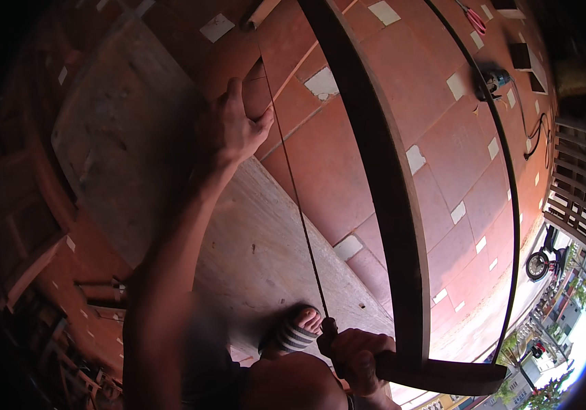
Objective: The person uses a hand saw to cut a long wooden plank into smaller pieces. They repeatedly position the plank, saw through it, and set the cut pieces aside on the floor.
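A large wooden frame saw [394, 184] stands tilted across the middle, its thin blade [296, 184] running from the top down to the grip. My right hand [358, 352] is closed round the near end of the saw, by the blade's lower mount. Beside the upper part of the blade, my left hand [238, 126] rests at the edge of a wide wooden plank [259, 239]. Its thumb and one finger press on a reddish-brown piece of wood [255, 92]; the other fingers are hidden. A dark slit shows in that piece near the blade.
My sandaled foot [296, 331] is on the plank. Reddish floor tiles [320, 160] with white insets lie beyond. To the right are a blue power tool [492, 80] with a cord, pink-handled scissors [474, 20], slatted wooden furniture [583, 178] and a motorbike [544, 263] outside. Wooden frames [30, 232] stand left.
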Motion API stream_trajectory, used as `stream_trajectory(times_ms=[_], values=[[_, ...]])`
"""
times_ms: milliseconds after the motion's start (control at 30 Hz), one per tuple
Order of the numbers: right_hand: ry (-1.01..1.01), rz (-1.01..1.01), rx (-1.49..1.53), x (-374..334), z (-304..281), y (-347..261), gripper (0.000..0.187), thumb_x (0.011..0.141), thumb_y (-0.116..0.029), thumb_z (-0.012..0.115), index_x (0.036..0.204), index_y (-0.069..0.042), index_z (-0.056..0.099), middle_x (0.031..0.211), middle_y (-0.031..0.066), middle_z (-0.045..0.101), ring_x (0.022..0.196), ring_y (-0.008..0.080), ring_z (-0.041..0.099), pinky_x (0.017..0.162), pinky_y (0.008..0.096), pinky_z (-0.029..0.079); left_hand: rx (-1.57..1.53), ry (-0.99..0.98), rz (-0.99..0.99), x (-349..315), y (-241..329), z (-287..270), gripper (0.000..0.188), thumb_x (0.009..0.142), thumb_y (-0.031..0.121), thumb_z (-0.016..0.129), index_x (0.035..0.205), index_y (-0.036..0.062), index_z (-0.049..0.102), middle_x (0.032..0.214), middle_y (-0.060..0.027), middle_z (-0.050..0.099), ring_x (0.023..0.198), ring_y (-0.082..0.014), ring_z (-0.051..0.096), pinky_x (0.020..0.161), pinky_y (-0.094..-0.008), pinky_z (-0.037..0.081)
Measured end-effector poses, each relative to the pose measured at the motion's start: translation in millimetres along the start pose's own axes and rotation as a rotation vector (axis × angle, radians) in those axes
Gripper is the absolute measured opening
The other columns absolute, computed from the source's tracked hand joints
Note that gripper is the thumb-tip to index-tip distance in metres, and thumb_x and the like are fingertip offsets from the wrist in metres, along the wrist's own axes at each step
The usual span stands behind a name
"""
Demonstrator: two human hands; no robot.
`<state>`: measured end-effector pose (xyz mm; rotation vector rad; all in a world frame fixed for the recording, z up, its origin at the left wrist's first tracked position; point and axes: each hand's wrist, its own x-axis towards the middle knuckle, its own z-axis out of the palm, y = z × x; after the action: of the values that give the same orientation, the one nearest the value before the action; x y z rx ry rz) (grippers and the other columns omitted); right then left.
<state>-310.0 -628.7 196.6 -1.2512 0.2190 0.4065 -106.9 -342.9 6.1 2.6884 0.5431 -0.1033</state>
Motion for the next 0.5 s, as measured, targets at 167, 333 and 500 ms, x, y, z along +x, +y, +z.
stream_trajectory(times_ms=[167,333,500], values=[[0.062,-0.198,0.094,134.7,33.5,64.8,0.02,0.108,-0.01,0.059,0.092,-0.001,0.051,0.071,0.011,0.063,0.06,0.0149,0.06,0.058,0.03,0.051,-0.002,-0.044,-0.066,2.5,8.6,-3.6,0.061,0.088,0.048,0.076,0.126,0.0051,0.057,0.107,-0.0251,0.073,0.102,-0.0466,0.071,0.085,-0.0553,0.058],[0.096,-0.171,0.023,219.2,72.9,51.5,0.026,0.104,-0.013,0.068,0.083,-0.002,0.058,0.064,0.0052,0.061,0.052,0.0104,0.058,0.046,0.0283,0.045,-0.032,-0.101,-0.104,1.4,20.6,-17.5,0.058,0.089,0.046,0.075,0.126,0.0052,0.057,0.107,-0.025,0.073,0.102,-0.0457,0.072,0.087,-0.0546,0.058],[0.165,-0.165,0.043,130.9,45.4,52.0,0.021,0.104,-0.011,0.068,0.087,0.0,0.062,0.07,0.0034,0.064,0.059,0.0097,0.059,0.053,0.025,0.045,-0.068,-0.03,0.013,6.7,1.0,3.1,0.059,0.09,0.042,0.077,0.13,0.0046,0.053,0.115,-0.0239,0.072,0.103,-0.0413,0.074,0.086,-0.0514,0.062]])
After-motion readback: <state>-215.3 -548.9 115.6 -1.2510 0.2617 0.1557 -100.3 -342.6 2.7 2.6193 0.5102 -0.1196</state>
